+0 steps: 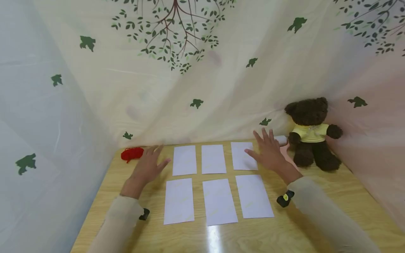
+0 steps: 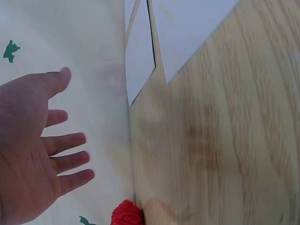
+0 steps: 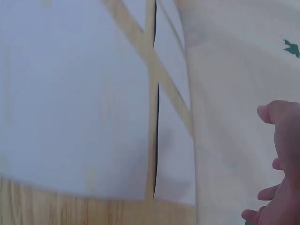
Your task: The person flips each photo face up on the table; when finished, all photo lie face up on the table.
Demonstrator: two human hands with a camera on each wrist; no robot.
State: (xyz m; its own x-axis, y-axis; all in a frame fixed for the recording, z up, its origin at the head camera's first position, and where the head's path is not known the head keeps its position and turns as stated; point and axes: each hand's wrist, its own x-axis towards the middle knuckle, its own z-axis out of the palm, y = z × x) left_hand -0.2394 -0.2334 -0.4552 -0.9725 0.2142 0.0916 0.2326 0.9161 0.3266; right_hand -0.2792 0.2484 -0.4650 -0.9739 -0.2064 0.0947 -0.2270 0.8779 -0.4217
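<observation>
White paper sheets lie on the wooden table in two rows, such as the back left sheet (image 1: 185, 160) and the front middle sheet (image 1: 220, 202). My left hand (image 1: 148, 168) is held above the table, left of the back row, its fingers spread and holding nothing. Close by its fingers lies a bundle of red yarn (image 1: 132, 153), which also shows at the bottom of the left wrist view. Over the back right sheet (image 1: 242, 158) my right hand (image 1: 269, 153) hovers, fingers apart, with nothing in it. Both palms show bare in the wrist views.
A brown teddy bear (image 1: 311, 133) in a yellow shirt sits at the table's back right. Beside it lies a white cylindrical object (image 1: 281, 140), partly hidden by my right hand. A cloth (image 1: 152, 95) printed with leaves hangs behind the table (image 1: 152, 239).
</observation>
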